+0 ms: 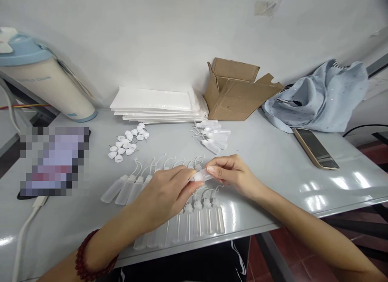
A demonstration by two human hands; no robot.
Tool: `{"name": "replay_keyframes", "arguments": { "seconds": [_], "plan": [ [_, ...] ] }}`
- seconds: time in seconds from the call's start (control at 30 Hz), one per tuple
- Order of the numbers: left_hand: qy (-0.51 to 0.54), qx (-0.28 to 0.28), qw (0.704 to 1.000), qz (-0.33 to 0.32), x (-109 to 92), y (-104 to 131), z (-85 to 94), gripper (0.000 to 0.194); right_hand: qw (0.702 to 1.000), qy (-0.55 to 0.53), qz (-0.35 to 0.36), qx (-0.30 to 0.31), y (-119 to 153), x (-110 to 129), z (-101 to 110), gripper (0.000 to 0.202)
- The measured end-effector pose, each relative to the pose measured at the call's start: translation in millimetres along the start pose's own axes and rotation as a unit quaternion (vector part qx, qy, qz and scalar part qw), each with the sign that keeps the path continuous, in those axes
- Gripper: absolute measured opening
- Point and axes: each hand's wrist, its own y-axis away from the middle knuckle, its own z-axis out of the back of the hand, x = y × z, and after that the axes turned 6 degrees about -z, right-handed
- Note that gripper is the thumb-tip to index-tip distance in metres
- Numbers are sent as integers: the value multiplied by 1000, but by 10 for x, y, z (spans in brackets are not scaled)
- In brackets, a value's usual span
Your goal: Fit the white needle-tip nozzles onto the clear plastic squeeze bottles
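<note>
A small translucent squeeze bottle (206, 174) lies sideways between my hands above the table. My left hand (169, 189) is closed around its white neck end, and the fingers hide the tip. The fingertips of my right hand (235, 172) pinch the other end of its body. Below and to the left lie two rows of similar bottles (198, 219) with thin strap-like ends, partly covered by my left hand and forearm. Farther back are a loose group of bottles (216, 136) and a pile of white caps with thin needle-like tips (124, 143).
Against the wall stand a stack of white padded envelopes (157, 100) and an open cardboard box (236, 96). A light-blue cloth bag (321, 100) and a phone (317, 148) are at right. On the left are a tumbler (57, 83) and a blurred-out device (56, 162) with a cable (26, 229).
</note>
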Motion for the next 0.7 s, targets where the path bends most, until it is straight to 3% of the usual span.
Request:
{"name": "replay_keyframes", "arguments": {
  "seconds": [0.13,0.27,0.33,0.43,0.5,0.6,0.7],
  "plan": [
    [-55,-3,998,-35,11,20,-38,18,997,-47,-47,43,-39,-34,33,42],
    [-68,-23,997,-35,34,3,-45,22,998,-49,-24,36,-39,-29,31,43],
    [-54,-33,998,11,57,-14,-19,19,1000,-2,13,-8,-40,-15,47,37],
    [-49,-55,991,116,107,-41,60,16,980,99,97,-140,-74,-11,138,24],
    [-49,-73,979,182,159,-52,130,16,947,169,154,-227,-124,-32,243,24],
    [-67,-98,958,259,283,-43,244,16,896,257,200,-301,-228,-102,420,29],
    [-162,-65,941,289,451,14,367,17,851,327,217,-348,-336,-193,554,30]
  ]
}}
